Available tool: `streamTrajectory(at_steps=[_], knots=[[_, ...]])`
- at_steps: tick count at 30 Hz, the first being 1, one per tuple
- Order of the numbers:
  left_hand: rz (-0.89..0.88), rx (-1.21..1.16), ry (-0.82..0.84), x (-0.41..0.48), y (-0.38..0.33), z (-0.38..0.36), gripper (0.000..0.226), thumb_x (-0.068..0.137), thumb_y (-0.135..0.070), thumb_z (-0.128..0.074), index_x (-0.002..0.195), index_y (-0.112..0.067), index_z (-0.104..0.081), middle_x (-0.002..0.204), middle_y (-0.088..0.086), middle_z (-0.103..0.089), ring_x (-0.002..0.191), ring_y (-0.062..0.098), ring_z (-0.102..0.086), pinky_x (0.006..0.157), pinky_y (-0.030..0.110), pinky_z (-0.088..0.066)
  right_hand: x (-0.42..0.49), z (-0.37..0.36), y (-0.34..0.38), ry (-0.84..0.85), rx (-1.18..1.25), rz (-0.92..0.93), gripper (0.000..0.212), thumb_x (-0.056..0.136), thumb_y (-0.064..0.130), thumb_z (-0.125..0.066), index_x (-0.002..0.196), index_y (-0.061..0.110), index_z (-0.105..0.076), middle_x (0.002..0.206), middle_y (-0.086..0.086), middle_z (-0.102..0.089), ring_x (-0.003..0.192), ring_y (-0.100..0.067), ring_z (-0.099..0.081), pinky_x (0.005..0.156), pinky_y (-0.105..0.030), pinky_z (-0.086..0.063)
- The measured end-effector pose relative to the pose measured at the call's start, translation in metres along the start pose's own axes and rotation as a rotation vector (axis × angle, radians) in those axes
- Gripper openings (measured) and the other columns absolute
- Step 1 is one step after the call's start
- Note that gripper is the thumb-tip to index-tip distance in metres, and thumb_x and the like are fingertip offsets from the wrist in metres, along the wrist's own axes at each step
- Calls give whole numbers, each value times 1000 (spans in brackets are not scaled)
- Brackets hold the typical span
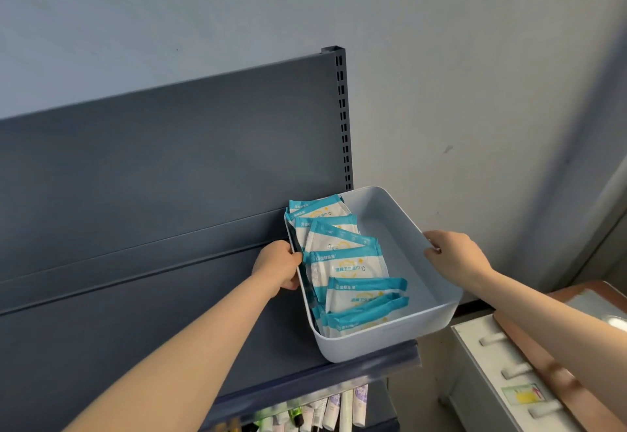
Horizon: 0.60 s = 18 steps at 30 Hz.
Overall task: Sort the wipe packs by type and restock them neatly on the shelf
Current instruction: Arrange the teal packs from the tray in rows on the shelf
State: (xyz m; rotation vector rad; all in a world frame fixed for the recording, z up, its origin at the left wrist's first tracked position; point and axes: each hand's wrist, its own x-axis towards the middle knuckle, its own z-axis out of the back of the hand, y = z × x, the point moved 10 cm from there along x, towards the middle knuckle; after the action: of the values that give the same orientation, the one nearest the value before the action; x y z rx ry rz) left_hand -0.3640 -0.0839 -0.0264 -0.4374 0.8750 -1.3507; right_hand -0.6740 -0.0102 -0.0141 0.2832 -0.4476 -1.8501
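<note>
**Both hands on the bin at the right end of the shelf**

Your left hand (276, 265) gripped the left rim of the pale bin (390, 340). Its fingers were curled over the edge, with the thumb against the packs just inside.

The wipe packs (346, 262), white with teal ends, lay overlapping in a loose row along the bin's left side. The right half of the bin showed bare floor.

The bin was at the right end of the dark blue shelf (169, 296), in front of the back panel (169, 143) and the slotted post (342, 109). Its near corner stuck out past the shelf's front edge. You could not tell whether it rested there or was lifted.

Your right hand (454, 257) held the bin's right rim, fingers hooked over the edge.

Tubes (322, 411) hung below the shelf, and a white drawer unit (502, 374) stood to the right by the wall (475, 92).
</note>
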Motion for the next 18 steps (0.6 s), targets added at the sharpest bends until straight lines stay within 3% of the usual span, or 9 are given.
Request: streamTrajectory(at_steps=[3, 5, 7, 11, 15, 18], knots=[[-60, 80, -147, 4, -3, 22, 31, 94, -21, -52, 123, -10, -54, 97, 3, -63, 88, 25, -66, 77, 41, -58, -10, 21, 10, -84, -19, 9, 38, 91, 18, -49, 128, 24, -55, 117, -3, -66, 105, -26, -60, 81, -34, -50], [-182, 136, -308, 3, -20, 43, 30, 94, -16, -47, 122, -16, -56, 114, 1, -65, 97, 20, -62, 76, 32, -52, -22, 34, 28, -162, -8, 86, 36, 92, 17, -50, 125, 25, -58, 117, -1, -66, 106, -24, -60, 83, -34, -49], [-362, 151, -364, -2, -49, 49, 28, 94, -11, -46, 118, -19, -58, 117, -3, -65, 102, 16, -60, 79, 31, -50, -33, 32, 52, -125, 53, 181, 29, 91, 17, -52, 116, 26, -64, 112, 5, -68, 101, -20, -62, 82, -32, -50], [-601, 352, -223, -3, -98, 23, 31, 92, -12, -53, 122, -20, -58, 123, -3, -62, 112, 16, -56, 91, 37, -49, -51, -2, 104, 142, 33, 366, 28, 85, 32, -65, 113, 30, -66, 113, 15, -66, 100, -7, -60, 83, -23, -48], [-561, 595, -65, 13, -109, -6, 44, 91, -29, -59, 133, -21, -49, 132, 0, -56, 116, 20, -55, 92, 36, -47, -54, -39, 126, 270, -217, 442, 34, 85, 31, -62, 118, 31, -60, 120, 11, -61, 107, -16, -54, 85, -30, -47], [-496, 755, 31, 25, -102, -21, 52, 87, -43, -61, 132, -19, -49, 130, 2, -57, 116, 24, -55, 90, 36, -47, -48, -41, 136, 248, -229, 468, 26, 88, 24, -57, 113, 28, -61, 116, 8, -62, 105, -19, -54, 81, -31, -46]])
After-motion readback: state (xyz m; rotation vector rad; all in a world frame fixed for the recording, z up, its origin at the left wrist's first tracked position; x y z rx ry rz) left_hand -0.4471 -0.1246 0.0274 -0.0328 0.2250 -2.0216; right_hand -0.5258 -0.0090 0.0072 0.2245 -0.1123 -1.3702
